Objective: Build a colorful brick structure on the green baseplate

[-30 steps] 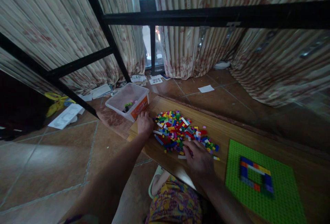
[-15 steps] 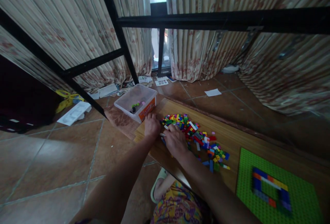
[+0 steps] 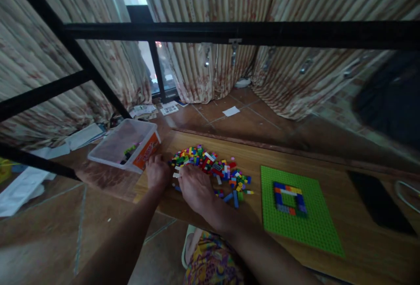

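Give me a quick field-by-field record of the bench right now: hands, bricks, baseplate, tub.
left hand: resting on the wooden board, at the left edge of the brick pile
right hand: palm down on the near left part of the pile; what the fingers grip is hidden
brick pile: loose, mixed colours, spread left of the baseplate
green baseplate: flat on the board, carrying a square brick frame with an open centre
plastic tub: off the board's left end, open, a few pieces inside

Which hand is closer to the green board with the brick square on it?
The right hand. It rests on the brick pile, just left of the green board. The left hand is farther left, beside the plastic tub.
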The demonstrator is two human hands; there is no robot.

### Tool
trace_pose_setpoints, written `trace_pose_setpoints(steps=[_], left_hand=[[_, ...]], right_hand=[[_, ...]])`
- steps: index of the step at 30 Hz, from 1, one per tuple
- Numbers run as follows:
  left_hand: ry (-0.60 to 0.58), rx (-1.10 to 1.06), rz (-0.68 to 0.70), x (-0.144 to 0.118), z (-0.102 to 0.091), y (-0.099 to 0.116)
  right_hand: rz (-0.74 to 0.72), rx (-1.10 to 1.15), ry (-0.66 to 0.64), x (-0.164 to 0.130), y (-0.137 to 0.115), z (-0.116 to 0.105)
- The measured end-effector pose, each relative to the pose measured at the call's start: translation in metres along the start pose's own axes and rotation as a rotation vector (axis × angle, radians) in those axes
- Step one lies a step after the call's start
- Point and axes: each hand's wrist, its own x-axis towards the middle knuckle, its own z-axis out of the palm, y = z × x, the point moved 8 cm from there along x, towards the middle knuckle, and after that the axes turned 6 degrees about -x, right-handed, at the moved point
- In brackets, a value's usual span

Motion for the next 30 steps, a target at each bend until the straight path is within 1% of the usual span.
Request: trace_pose_setpoints(steps=[1, 3, 4, 5, 7, 10, 11, 13, 15, 17, 19, 21, 23, 25, 27, 28, 30], left_hand=[[0.017, 0.008, -0.009, 0.000, -0.001, -0.001], [0.023, 0.020, -0.010, 0.001, -0.001, -0.003], [0.023, 0.023, -0.013, 0.002, -0.001, -0.004], [0.023, 0.022, -0.019, 0.002, 0.000, -0.004], [0.015, 0.020, -0.025, 0.002, 0.000, -0.005], [0.015, 0.018, -0.014, 0.003, -0.002, -0.002], [0.015, 0.021, -0.007, 0.003, -0.003, -0.001], [0.007, 0.032, 0.000, 0.004, -0.003, 0.001], [-0.006, 0.051, -0.009, 0.005, -0.003, 0.000], [-0.014, 0.075, -0.014, 0.005, -0.003, 0.000], [-0.023, 0.095, 0.001, 0.005, -0.002, 0.001], [-0.036, 0.111, 0.018, 0.005, -0.001, 0.003], [-0.051, 0.127, 0.028, 0.005, -0.001, 0.005], [-0.058, 0.148, 0.016, 0.005, -0.001, 0.006], [-0.066, 0.163, -0.013, 0.006, -0.001, 0.005], [-0.072, 0.169, -0.025, 0.006, -0.001, 0.005], [-0.084, 0.172, -0.036, 0.006, -0.001, 0.005]], right_hand=[[0.029, 0.078, 0.015, -0.011, 0.008, -0.010], [0.052, 0.317, 0.062, -0.039, 0.024, -0.027], [0.099, 0.449, 0.090, -0.054, 0.037, -0.033], [0.172, 0.582, 0.093, -0.069, 0.052, -0.035], [0.329, 0.889, 0.033, -0.099, 0.080, -0.026], [0.653, 1.362, 0.064, -0.146, 0.125, -0.011], [0.730, 1.480, 0.093, -0.160, 0.136, -0.009], [0.845, 1.640, 0.156, -0.186, 0.157, -0.008], [0.912, 1.704, 0.220, -0.208, 0.175, -0.011], [0.957, 1.673, 0.290, -0.228, 0.193, -0.014], [0.975, 1.567, 0.358, -0.245, 0.212, -0.019], [0.978, 1.393, 0.404, -0.256, 0.232, -0.026], [0.971, 1.141, 0.436, -0.263, 0.252, -0.037], [0.898, 0.816, 0.450, -0.261, 0.266, -0.053], [0.763, 0.506, 0.439, -0.249, 0.271, -0.067], [0.694, 0.383, 0.420, -0.242, 0.271, -0.070], [0.587, 0.216, 0.366, -0.229, 0.271, -0.069]])
